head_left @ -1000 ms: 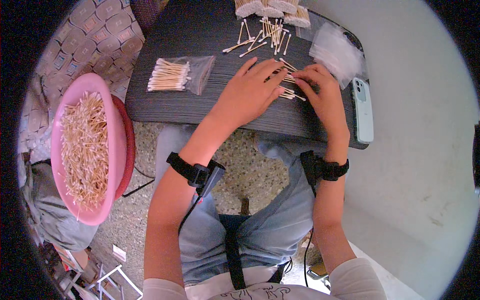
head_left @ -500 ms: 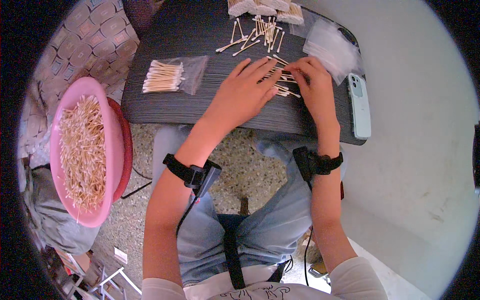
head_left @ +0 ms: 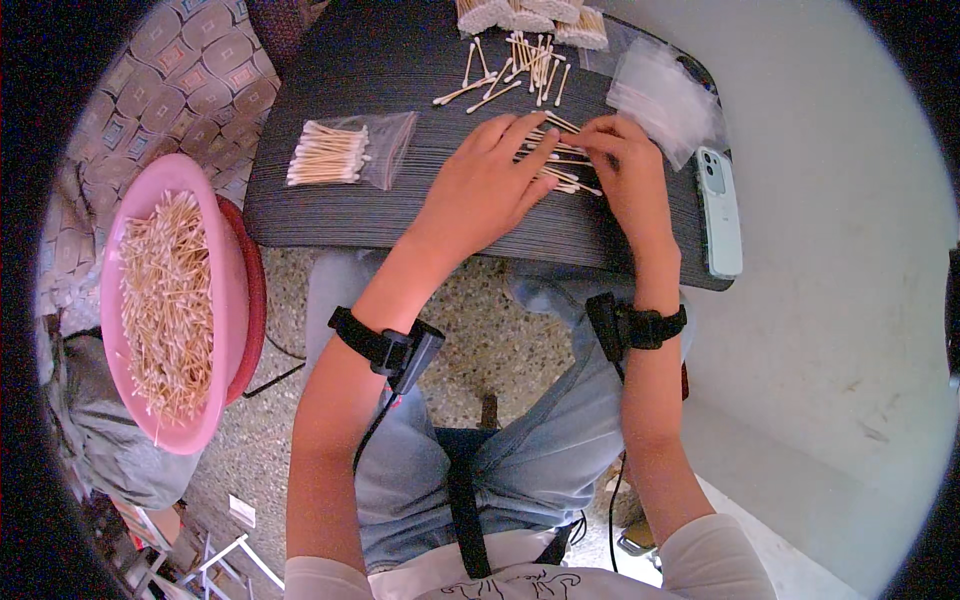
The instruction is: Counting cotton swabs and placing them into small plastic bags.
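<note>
Our left hand (head_left: 487,172) lies spread over cotton swabs (head_left: 570,184) at one o'clock; our right hand (head_left: 634,166) curls beside them (gripping any, we cannot tell). We count one phone (head_left: 722,225) at two, one pink basin (head_left: 231,300) at nine.

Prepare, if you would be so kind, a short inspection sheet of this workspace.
Surface: dark, finely lined table with rounded corners.
Things in use: swab group under and between the hands; filled swab bag at left; scattered swabs farther back; swab bundles beyond; clear bags at right; pink basin of swabs left of the table.
Clutter: pale phone at the right edge.
Hands: left hand open over the swab group; right hand at the swab ends, grip unclear.
Cables: one hangs from each wrist device.
Surroundings: pale wall at right, speckled floor below.
</note>
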Demonstrator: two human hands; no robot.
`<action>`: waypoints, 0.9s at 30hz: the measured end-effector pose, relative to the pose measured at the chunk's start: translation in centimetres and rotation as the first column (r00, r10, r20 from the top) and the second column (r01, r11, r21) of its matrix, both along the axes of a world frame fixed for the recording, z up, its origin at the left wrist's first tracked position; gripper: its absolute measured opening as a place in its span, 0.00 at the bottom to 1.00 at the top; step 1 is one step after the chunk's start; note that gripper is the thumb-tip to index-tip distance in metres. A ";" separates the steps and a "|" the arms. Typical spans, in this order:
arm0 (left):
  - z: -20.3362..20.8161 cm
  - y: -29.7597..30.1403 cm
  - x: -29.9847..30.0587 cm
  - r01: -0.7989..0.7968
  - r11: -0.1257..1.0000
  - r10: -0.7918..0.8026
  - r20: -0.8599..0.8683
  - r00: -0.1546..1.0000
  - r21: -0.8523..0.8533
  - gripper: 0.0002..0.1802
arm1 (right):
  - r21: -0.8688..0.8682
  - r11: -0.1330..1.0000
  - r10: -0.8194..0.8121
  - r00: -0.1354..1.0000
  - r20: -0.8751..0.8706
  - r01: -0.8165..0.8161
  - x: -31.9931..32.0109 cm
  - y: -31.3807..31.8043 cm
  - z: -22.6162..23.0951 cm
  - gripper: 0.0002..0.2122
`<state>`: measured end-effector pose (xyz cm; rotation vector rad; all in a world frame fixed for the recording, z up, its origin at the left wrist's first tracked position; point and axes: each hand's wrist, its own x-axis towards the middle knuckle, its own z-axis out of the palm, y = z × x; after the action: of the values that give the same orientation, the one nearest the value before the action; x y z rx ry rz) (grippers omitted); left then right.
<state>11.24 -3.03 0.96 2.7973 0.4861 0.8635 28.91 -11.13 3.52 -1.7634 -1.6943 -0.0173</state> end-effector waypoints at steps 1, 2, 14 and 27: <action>0.0 0.0 0.0 -0.007 1.000 0.007 -0.007 1.000 0.003 0.25 | 0.000 1.000 0.002 1.000 -0.015 -0.002 -0.1 -0.1 0.1 0.07; 0.1 -0.1 0.0 -0.014 1.000 0.014 -0.014 1.000 0.006 0.25 | 0.000 1.000 0.005 1.000 -0.029 -0.005 -0.1 -0.1 0.2 0.07; -0.1 -0.3 0.3 -0.068 0.998 0.068 -0.004 0.998 -0.013 0.26 | -0.047 0.998 -0.054 0.992 -0.110 0.049 -0.2 -0.2 0.5 0.05; -0.4 -0.2 0.3 -0.062 0.998 0.062 -0.017 0.998 0.012 0.25 | -0.034 0.997 -0.066 0.994 -0.087 0.063 -0.6 -0.2 0.7 0.04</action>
<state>11.54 -3.25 0.59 2.8166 0.5749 0.8570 28.27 -11.33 4.18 -1.8144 -1.5828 0.0576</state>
